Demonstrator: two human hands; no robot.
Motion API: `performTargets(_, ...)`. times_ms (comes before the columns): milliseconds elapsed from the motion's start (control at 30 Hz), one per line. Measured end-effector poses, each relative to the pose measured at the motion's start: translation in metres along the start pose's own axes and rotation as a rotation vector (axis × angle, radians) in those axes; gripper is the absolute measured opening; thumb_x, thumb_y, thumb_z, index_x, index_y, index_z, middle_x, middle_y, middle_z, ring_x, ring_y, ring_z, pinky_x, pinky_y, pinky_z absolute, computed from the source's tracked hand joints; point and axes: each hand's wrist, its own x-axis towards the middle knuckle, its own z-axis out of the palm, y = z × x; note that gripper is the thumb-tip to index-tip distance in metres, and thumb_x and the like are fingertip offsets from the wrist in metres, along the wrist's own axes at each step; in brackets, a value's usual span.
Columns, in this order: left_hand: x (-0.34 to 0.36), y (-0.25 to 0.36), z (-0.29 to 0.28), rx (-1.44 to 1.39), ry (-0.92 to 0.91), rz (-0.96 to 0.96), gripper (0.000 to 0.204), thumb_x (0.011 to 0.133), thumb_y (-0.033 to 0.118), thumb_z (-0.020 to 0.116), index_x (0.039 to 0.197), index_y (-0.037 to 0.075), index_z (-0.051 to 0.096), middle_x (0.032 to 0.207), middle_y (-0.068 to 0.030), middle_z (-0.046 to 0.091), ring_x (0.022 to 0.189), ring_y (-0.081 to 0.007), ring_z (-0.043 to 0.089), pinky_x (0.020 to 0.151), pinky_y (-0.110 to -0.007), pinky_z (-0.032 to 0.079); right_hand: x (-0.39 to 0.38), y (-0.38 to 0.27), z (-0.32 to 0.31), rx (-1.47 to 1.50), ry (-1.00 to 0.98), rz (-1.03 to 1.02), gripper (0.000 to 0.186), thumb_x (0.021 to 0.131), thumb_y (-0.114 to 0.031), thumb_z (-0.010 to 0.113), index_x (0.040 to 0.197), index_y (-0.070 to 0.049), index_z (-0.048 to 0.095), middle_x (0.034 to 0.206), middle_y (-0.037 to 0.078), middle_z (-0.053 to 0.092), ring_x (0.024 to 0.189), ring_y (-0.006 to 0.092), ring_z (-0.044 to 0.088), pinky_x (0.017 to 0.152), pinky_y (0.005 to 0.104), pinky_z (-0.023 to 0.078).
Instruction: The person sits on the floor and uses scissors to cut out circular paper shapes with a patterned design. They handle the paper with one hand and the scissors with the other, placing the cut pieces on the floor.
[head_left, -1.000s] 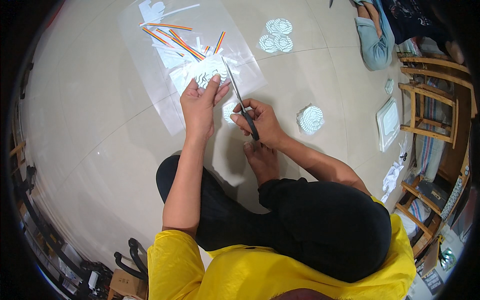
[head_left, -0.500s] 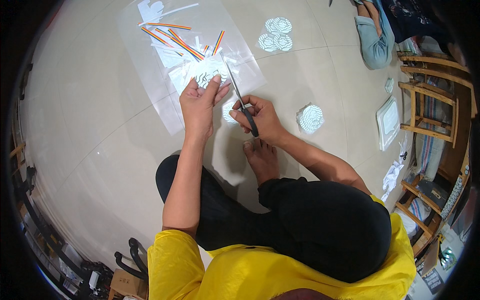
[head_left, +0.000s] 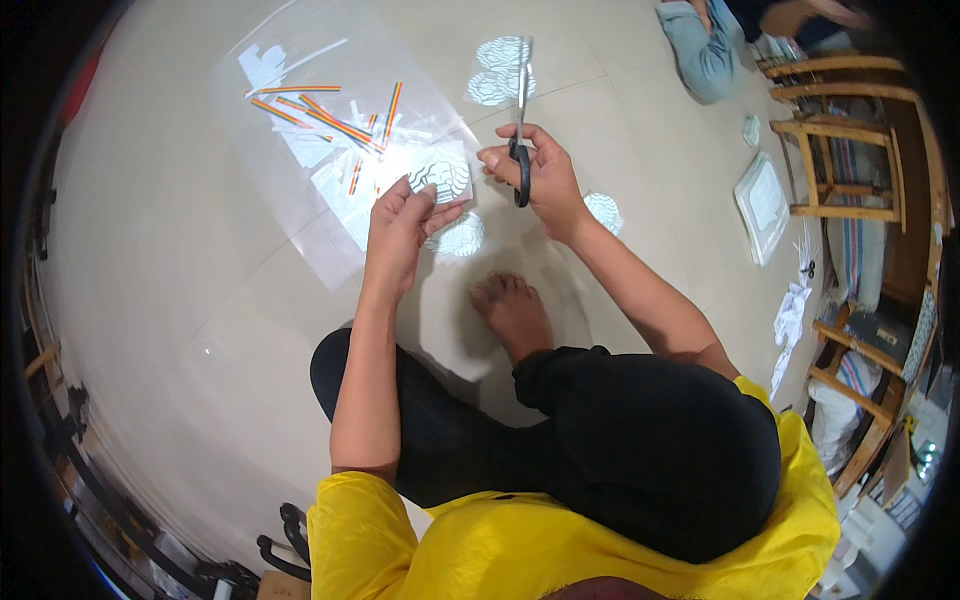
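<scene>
Between the thumb and fingers of my left hand [head_left: 398,235] is a pale square sheet [head_left: 446,170] printed with dark wavy lines. My right hand [head_left: 552,185] grips black-handled scissors [head_left: 522,88] pointing away from me, their blades looking nearly closed. The scissors are to the right of the sheet, apart from it. Below my left fingers a round wavy-patterned cutout [head_left: 460,236] lies on the floor. Another round cutout [head_left: 604,211] is partly hidden behind my right wrist. Several more cutouts [head_left: 495,88] lie together farther off, partly behind the blades.
A clear plastic sheet [head_left: 322,248] on the floor carries rainbow-striped strips [head_left: 335,122] and white paper scraps [head_left: 262,68]. My bare foot [head_left: 515,310] is below my hands. At right are a stack of white sheets [head_left: 762,212], wooden chairs [head_left: 850,210] and another person's trouser leg [head_left: 698,60].
My right hand has moved the scissors up and right, away from the sheet. My left hand has lowered slightly and moved right with it. The whole view has shifted somewhat.
</scene>
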Motion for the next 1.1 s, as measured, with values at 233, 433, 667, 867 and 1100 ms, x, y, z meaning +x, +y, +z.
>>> performTargets(233, -0.014, -0.025, 0.038, 0.16, -0.166, -0.101, 0.043, 0.109, 0.015, 0.061, 0.145, -0.006, 0.048, 0.126, -0.0153, 0.07, 0.116, -0.0276, 0.074, 0.099, -0.034, 0.062, -0.028, -0.01, -0.031, -0.076, -0.066, 0.03, 0.049, 0.09, -0.012, 0.085, 0.131, -0.001, 0.06, 0.1, 0.008, 0.077, 0.091, 0.0106, 0.07, 0.08, 0.025, 0.053)
performTargets(433, -0.007, -0.053, 0.026, 0.502, -0.184, -0.083, 0.04, 0.109, 0.024, 0.064, 0.139, -0.001, 0.058, 0.126, -0.0134, 0.074, 0.111, -0.0208, 0.073, 0.091, -0.035, 0.059, -0.041, -0.011, -0.087, -0.182, 0.031, -0.043, 0.045, 0.09, -0.009, 0.084, 0.128, 0.001, 0.062, 0.096, 0.009, 0.077, 0.084, 0.0115, 0.07, 0.074, 0.0242, 0.054)
performTargets(667, 0.012, -0.09, -0.039, 1.376, 0.266, 0.438, 0.06, 0.079, 0.027, 0.091, 0.126, 0.003, 0.062, 0.115, -0.0211, 0.065, 0.109, -0.0396, 0.064, 0.092, -0.049, 0.053, -0.05, -0.02, -0.193, -0.849, -0.034, 0.113, 0.043, 0.085, -0.012, 0.084, 0.124, -0.004, 0.067, 0.096, 0.008, 0.078, 0.083, 0.013, 0.07, 0.074, 0.034, 0.054)
performTargets(867, 0.004, -0.093, -0.026, 1.508, 0.345, 0.406, 0.07, 0.069, 0.034, 0.098, 0.122, 0.007, 0.062, 0.115, -0.0185, 0.06, 0.11, -0.0419, 0.059, 0.096, -0.05, 0.051, -0.056, -0.005, -0.193, -1.198, 0.111, -0.067, 0.043, 0.086, -0.019, 0.087, 0.124, -0.008, 0.069, 0.09, 0.009, 0.075, 0.082, 0.0201, 0.07, 0.076, 0.035, 0.054)
performTargets(1100, 0.011, -0.094, -0.038, 1.453, 0.262, 0.336, 0.061, 0.071, 0.022, 0.096, 0.118, 0.009, 0.061, 0.121, -0.0178, 0.058, 0.112, -0.0397, 0.058, 0.09, -0.049, 0.052, -0.053, -0.01, -0.187, -1.146, 0.335, -0.193, 0.045, 0.086, -0.023, 0.089, 0.124, -0.008, 0.07, 0.091, 0.009, 0.077, 0.082, 0.017, 0.072, 0.079, 0.0318, 0.056)
